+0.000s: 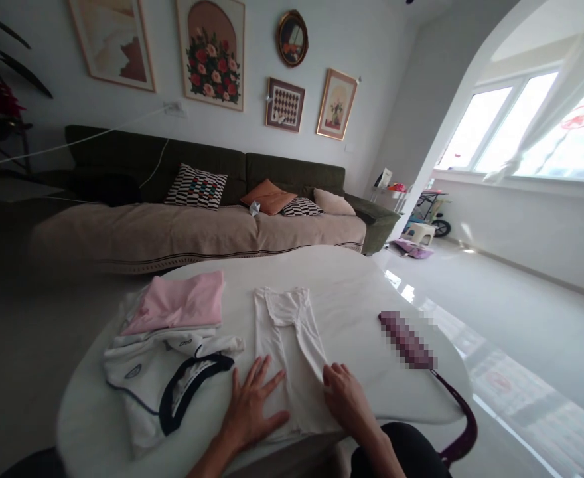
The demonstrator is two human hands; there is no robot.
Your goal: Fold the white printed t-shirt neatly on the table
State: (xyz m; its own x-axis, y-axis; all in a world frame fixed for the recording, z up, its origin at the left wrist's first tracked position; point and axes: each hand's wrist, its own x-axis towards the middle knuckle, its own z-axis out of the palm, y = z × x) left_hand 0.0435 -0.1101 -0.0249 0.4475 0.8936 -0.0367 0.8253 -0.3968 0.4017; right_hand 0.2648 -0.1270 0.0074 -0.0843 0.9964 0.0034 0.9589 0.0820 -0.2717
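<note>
A thin white garment (287,352) lies spread on the white oval table (342,292), its neck end pointing away from me. My left hand (252,405) rests flat on the garment's near part, fingers apart. My right hand (344,392) sits at the garment's right edge with its fingers curled there; I cannot tell whether they grip the cloth. To the left lie a folded pink cloth (177,302) and a white shirt with a navy collar (172,392). A pixelated long object (406,338) with a dark purple cord (464,428) lies right of my right hand.
A long olive sofa (197,162) with a beige throw and patterned cushions stands beyond the table. The glossy floor (521,332) spreads to the right, below a bright window (515,126). A small stool (419,232) stands near the sofa's end.
</note>
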